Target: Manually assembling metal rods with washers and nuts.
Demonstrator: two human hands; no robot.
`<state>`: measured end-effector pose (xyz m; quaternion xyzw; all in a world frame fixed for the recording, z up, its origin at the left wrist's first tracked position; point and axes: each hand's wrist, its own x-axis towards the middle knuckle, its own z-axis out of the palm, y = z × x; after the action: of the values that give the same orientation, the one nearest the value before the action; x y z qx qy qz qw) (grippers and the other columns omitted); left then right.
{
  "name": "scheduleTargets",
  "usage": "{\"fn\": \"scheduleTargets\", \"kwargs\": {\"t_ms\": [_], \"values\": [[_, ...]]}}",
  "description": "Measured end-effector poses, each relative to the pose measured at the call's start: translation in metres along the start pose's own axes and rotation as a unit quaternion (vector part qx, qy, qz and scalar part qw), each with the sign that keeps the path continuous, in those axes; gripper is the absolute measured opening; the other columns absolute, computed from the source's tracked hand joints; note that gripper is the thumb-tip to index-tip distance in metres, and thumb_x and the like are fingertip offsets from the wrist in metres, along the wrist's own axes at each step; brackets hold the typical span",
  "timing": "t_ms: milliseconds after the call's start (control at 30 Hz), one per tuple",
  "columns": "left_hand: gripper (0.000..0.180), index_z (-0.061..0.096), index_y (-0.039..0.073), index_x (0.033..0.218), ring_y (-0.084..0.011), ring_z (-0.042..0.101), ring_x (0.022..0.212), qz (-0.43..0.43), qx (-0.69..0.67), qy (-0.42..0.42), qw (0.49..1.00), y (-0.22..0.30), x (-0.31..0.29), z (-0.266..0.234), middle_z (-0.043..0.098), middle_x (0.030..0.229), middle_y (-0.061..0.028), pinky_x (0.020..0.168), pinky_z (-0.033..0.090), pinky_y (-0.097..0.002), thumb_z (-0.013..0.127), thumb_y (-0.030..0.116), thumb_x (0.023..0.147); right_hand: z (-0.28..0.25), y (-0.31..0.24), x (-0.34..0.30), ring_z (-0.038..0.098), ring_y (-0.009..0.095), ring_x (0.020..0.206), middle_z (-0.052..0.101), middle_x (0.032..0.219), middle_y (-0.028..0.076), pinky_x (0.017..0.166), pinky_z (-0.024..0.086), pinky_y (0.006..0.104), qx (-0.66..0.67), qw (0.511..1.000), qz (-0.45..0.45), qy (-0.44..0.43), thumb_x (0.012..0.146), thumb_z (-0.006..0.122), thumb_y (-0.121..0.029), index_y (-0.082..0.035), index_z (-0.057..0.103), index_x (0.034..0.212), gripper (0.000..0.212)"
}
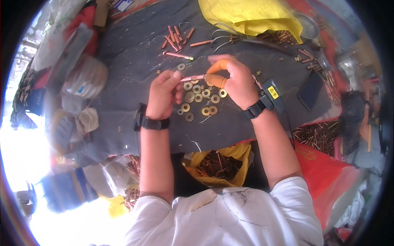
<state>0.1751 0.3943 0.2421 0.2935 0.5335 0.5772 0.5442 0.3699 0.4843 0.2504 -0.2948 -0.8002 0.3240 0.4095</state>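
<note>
A slim copper-coloured tube [192,78] with a slot in its side spans the gap between my hands, above the dark cloth. My left hand [163,92] pinches its left end between thumb and fingers. Orange finger covers sit on two digits of my right hand [236,80], which close at the tube's right end; the exact contact is partly hidden. Just below lie several brass-coloured washers [189,97]. A similar tube with a yellowish-green tip [179,55] rests beyond my left hand, near a loose group of copper tubes [174,39].
A bent-tined hand rake [266,44] lies before a yellow bag [250,16] at the back. To the right are a dark phone [310,90] and more tubes [312,61]. Below the table edge, a yellow sack [242,153] holds many tubes; a red bag [320,176] stands beside it.
</note>
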Motion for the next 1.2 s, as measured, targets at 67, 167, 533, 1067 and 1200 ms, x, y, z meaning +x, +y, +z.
{"fn": "scheduleTargets", "kwargs": {"t_ms": [67, 167, 533, 1067, 1200], "values": [[0.019, 0.055, 0.006, 0.09, -0.007, 0.044, 0.051, -0.002, -0.007, -0.006, 1.0, 0.0, -0.001, 0.001, 0.05, 0.068, 0.0012, 0.043, 0.037, -0.0214, 0.054, 0.024, 0.096, -0.001, 0.0, 0.0, 0.066, 0.024, 0.084, 0.067, 0.102, 0.012, 0.074, 0.049, 0.0314, 0.05, 0.995, 0.087, -0.029, 0.077, 0.073, -0.017, -0.002, 0.068, 0.085, 0.017], [0.02, 0.055, 0.005, 0.09, -0.0069, 0.044, 0.051, -0.004, -0.016, -0.007, 1.0, 0.001, -0.001, 0.001, 0.05, 0.068, 0.0013, 0.043, 0.037, -0.0214, 0.054, 0.024, 0.096, 0.0, 0.003, -0.001, 0.065, 0.02, 0.076, 0.068, 0.1, 0.011, 0.068, 0.049, 0.0285, 0.117, 0.978, 0.162, -0.057, 0.081, 0.07, -0.019, 0.0, 0.067, 0.085, 0.019], [0.019, 0.055, 0.006, 0.089, -0.007, 0.045, 0.05, 0.003, -0.006, 0.013, 1.0, -0.001, 0.002, -0.005, 0.051, 0.068, 0.0011, 0.044, 0.038, -0.0211, 0.055, 0.024, 0.096, 0.001, -0.003, 0.002, 0.062, 0.026, 0.1, 0.064, 0.114, 0.011, 0.083, 0.048, 0.0322, 0.092, 0.995, 0.036, 0.007, 0.072, 0.076, -0.008, -0.005, 0.068, 0.095, 0.025], [0.018, 0.055, 0.007, 0.087, -0.0072, 0.046, 0.052, 0.003, -0.006, -0.011, 1.0, 0.0, 0.0, 0.0, 0.051, 0.069, 0.0009, 0.044, 0.038, -0.0216, 0.054, 0.022, 0.096, 0.003, 0.001, -0.001, 0.064, 0.025, 0.085, 0.065, 0.108, 0.013, 0.073, 0.048, 0.0334, 0.074, 0.981, 0.163, -0.071, 0.077, 0.074, -0.024, -0.004, 0.068, 0.087, 0.023], [0.018, 0.055, 0.007, 0.088, -0.0071, 0.046, 0.052, 0.0, -0.011, -0.012, 1.0, 0.001, -0.001, -0.004, 0.051, 0.07, 0.0009, 0.044, 0.039, -0.0217, 0.054, 0.023, 0.096, -0.001, 0.002, 0.0, 0.061, 0.019, 0.101, 0.061, 0.119, 0.012, 0.086, 0.048, 0.0301, 0.105, 0.974, 0.158, -0.126, 0.083, 0.069, -0.015, -0.001, 0.065, 0.096, 0.02]]}}
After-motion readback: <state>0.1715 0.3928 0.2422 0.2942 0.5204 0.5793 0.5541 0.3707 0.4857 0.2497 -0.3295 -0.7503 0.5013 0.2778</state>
